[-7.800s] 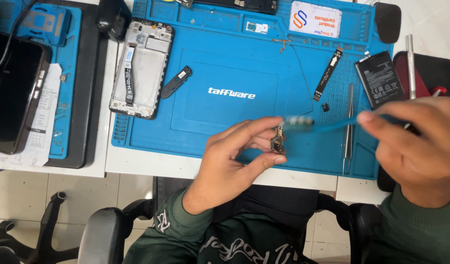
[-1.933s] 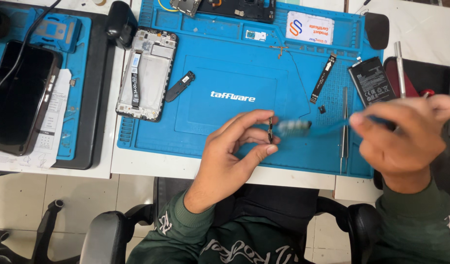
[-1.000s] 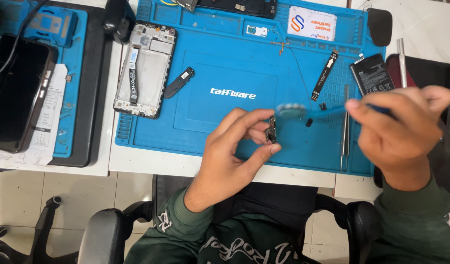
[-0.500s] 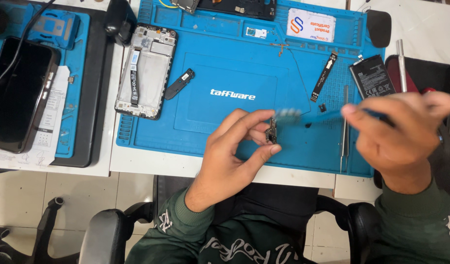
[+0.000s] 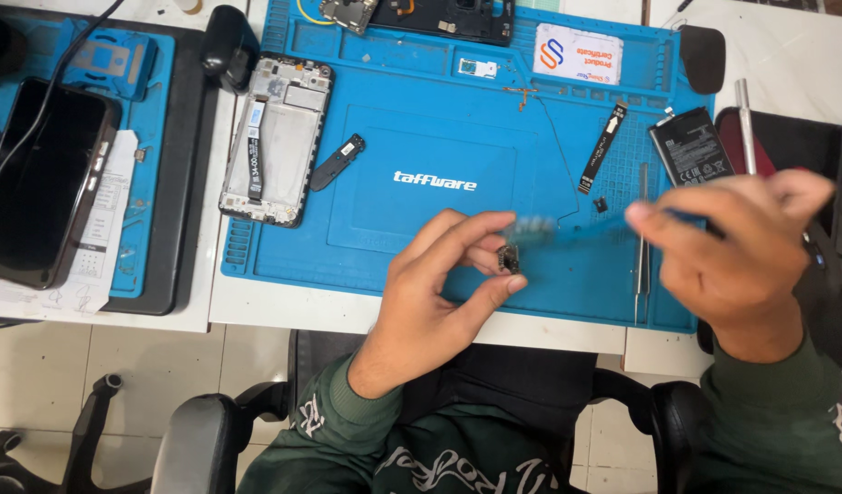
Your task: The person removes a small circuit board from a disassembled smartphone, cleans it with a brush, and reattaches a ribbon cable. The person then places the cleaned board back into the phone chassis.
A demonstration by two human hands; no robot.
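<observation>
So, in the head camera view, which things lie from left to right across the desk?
Black phone with dark screen → opened phone frame with silver back → small dark part pinched in left hand → black rectangular battery → right hand.

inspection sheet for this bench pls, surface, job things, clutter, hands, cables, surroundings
surface: blue repair mat on a white table.
job's things: small dark part pinched in left hand; blurred blue brush in right hand, its head at the part.
clutter: opened phone frame, battery, flex strip, tweezers, white card.
grippers: both hands closed on their items.
cables: black cable over dark phone, far left.
surroundings: chair arm, tiled floor.
</observation>
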